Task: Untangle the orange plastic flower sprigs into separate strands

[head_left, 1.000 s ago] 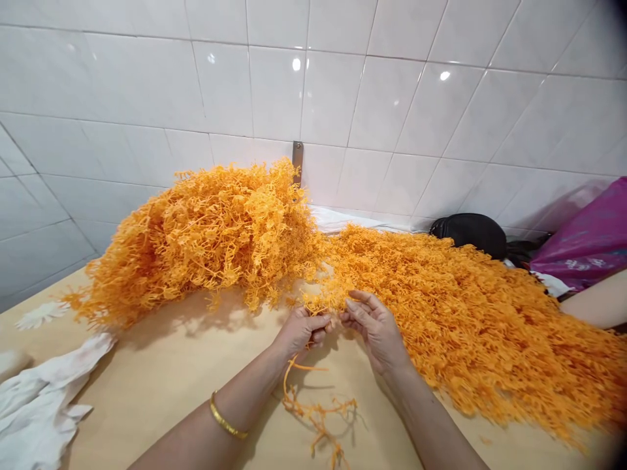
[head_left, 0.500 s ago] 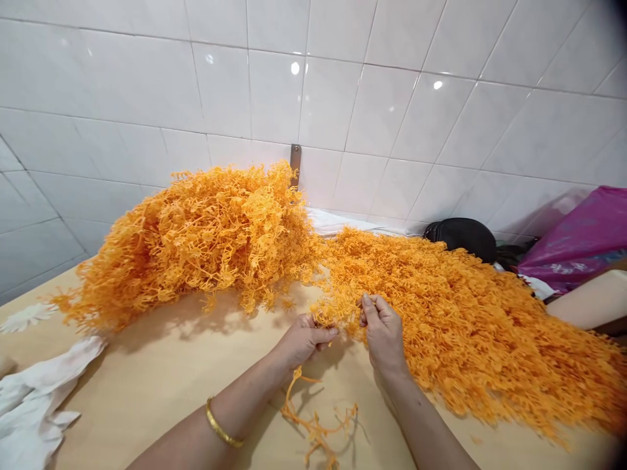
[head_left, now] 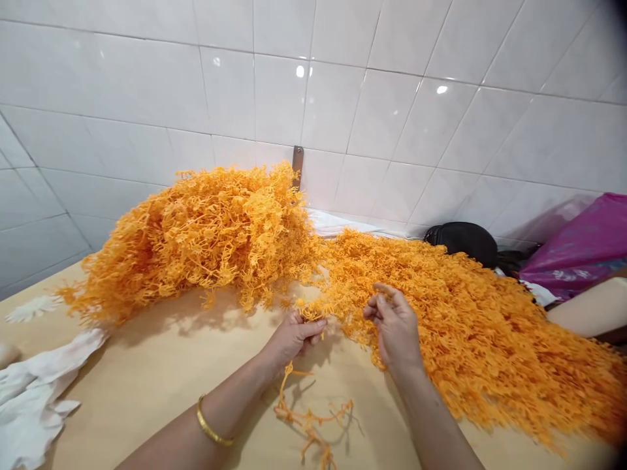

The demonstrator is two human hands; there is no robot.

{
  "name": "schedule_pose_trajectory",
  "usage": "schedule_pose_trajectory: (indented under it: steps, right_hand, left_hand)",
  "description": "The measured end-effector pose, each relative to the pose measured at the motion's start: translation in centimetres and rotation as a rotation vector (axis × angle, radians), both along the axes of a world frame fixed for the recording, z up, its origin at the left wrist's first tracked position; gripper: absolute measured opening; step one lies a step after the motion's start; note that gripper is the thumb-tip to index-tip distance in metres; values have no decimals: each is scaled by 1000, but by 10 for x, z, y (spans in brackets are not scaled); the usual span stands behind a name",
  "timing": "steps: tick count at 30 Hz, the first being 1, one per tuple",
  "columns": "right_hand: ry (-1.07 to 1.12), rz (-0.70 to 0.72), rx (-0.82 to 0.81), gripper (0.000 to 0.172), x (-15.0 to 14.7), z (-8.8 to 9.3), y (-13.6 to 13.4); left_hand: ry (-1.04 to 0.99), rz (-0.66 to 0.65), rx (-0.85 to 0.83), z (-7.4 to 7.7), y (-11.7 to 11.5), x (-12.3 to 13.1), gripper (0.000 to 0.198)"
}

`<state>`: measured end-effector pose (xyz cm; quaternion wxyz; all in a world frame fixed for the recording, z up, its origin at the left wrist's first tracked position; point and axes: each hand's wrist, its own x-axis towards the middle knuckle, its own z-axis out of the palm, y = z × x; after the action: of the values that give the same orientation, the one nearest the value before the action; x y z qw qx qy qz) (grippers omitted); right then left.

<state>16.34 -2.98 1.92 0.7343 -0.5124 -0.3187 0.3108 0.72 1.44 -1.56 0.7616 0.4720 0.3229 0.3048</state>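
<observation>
My left hand (head_left: pixel 298 338) is closed, thumb pressed over a strand of orange artificial foliage (head_left: pixel 313 308). The tufted end of that strand sticks out above my fingers, and a thin, nearly bare orange stem (head_left: pixel 313 418) trails below onto the table. My right hand (head_left: pixel 394 323) is apart from the strand, over the near edge of the flatter orange foliage pile (head_left: pixel 470 333). Its fingers are loosely bent and spread, with nothing visible in them. A taller, bushy heap of the same orange foliage (head_left: pixel 215 241) lies beyond my left hand.
The pale wooden table (head_left: pixel 196 372) meets a white tiled wall (head_left: pixel 333 98). White cloth (head_left: pixel 49 385) lies at the left edge. At the back right are a black rounded case (head_left: pixel 463 241), a purple bag (head_left: pixel 578 248) and a beige roll-like object (head_left: pixel 588 307).
My right hand has come away from the strand, moving right, and its fingers have loosened. My left hand, still holding the strand, has shifted slightly left.
</observation>
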Motion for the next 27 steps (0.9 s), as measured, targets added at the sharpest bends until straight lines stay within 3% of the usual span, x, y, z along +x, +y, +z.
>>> schedule_pose_trajectory:
  steps: [4,9,13,27]
  right_hand:
    - [105,134,-47,34,-8,-2,1]
    - [122,225,-219,41,-8,-10,4]
    - [184,297,-201,37,-7,-16,6]
    - [226,219,-60,25,-11,-23,9]
  left_hand:
    - [64,-21,55,0,-1,1,30]
    - [80,-105,91,4,-3,3,31]
    - [52,-136,109,7,-5,3,33]
    - [-43,-109,-46,0,3,4,36]
